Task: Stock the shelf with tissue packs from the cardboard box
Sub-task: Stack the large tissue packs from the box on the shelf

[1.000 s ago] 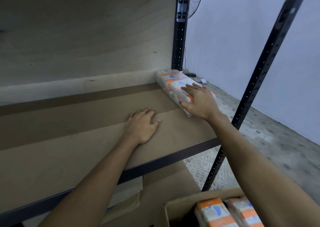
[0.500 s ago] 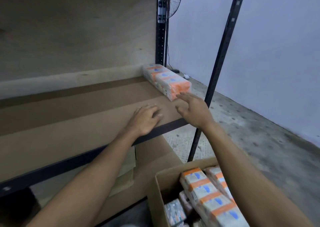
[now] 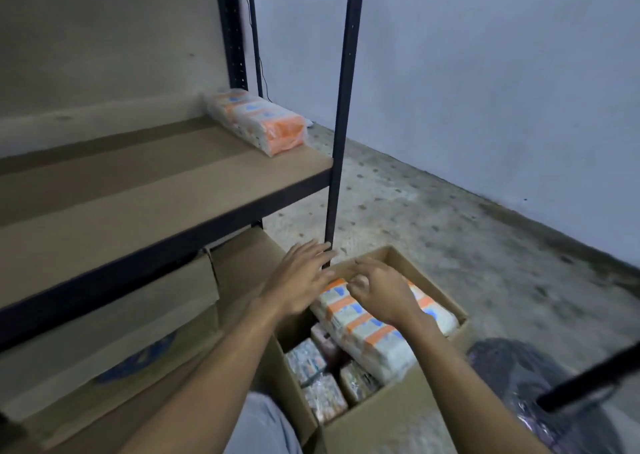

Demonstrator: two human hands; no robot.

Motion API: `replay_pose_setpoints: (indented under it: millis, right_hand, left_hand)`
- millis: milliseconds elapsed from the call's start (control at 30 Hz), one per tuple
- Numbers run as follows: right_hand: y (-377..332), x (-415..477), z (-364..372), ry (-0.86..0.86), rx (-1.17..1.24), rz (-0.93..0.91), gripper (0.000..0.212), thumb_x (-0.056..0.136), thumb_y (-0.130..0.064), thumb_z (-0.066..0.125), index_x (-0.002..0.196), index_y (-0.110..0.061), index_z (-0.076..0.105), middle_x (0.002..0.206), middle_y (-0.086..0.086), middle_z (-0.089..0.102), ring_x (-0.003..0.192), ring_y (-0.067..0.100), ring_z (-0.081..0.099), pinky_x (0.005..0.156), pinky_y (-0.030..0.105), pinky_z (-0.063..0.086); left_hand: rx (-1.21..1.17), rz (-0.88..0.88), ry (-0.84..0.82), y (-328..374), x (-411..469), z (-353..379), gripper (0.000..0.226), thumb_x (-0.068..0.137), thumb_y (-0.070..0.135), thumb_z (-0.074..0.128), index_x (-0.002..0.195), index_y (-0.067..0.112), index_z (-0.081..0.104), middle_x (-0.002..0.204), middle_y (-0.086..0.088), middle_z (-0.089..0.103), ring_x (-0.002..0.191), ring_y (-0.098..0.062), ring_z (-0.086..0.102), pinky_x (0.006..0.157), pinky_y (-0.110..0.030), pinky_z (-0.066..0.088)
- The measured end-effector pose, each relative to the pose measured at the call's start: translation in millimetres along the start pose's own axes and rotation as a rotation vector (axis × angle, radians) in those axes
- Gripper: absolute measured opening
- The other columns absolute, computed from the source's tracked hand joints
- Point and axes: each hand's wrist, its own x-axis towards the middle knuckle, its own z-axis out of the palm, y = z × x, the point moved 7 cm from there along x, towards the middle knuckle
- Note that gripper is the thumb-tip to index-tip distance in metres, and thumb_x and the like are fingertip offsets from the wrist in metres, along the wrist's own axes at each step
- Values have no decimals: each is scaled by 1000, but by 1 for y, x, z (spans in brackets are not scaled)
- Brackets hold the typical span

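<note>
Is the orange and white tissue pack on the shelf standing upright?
No, the orange and white tissue pack lies flat on the brown shelf board.

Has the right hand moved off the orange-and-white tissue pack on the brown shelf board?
Yes. The right hand dropped from the shelf pack to the packs in the cardboard box.

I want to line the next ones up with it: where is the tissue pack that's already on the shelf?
In the head view, the tissue pack lies at the shelf's far right end, by the back black upright post.
</note>
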Motion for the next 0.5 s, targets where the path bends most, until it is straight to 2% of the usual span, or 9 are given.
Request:
replay_pose_setpoints:
  millis: [133,200,267,333,400,500]
  right_hand:
    - [32,-35,49,-96,-94,45,52,86,-48,50,129,-19,56,152,-5,35,141,16,28,106,32,31]
    - [40,-47,67,-115,-154,55,66,79,-61,34,125,-20,58,151,-5,36,143,15,24,106,37,32]
    - [51,-57,86,-181,-184,111,72,79,-65,26,131,-22,51,150,-2,38,143,19,24,111,41,25]
    - [61,-64,103,-240,-224,143,65,85,-59,37,139,-23,40,153,0,32,144,21,19,116,44,11]
    - [66,-67,111,-256,-251,130,70,85,-58,44,144,-23,32,156,-1,26,146,21,13,117,44,3]
    - [71,-68,113,-227,-275,106,71,86,-57,48,146,-23,30,157,-1,23,147,22,11,117,44,0]
  left_hand:
    - [17,16,-185,-10,-9,63,53,97,40,45,147,29,32,157,5,25,146,-14,14,116,-31,9]
    - [17,14,-268,-17,-13,92,56,96,43,45,148,30,29,158,5,21,146,-13,11,116,-30,5]
    - [55,32,-333,-26,-14,117,60,94,54,39,148,31,28,158,5,21,147,-14,10,117,-32,3]
    - [101,68,-383,-36,-14,138,79,83,75,20,149,32,25,158,5,21,147,-14,10,117,-32,3]
    - [124,111,-419,-43,-15,158,96,69,84,0,149,34,20,159,5,16,147,-14,6,118,-34,1]
    - [122,144,-440,-50,-11,176,93,70,80,3,150,35,17,160,7,9,147,-14,2,118,-33,-3]
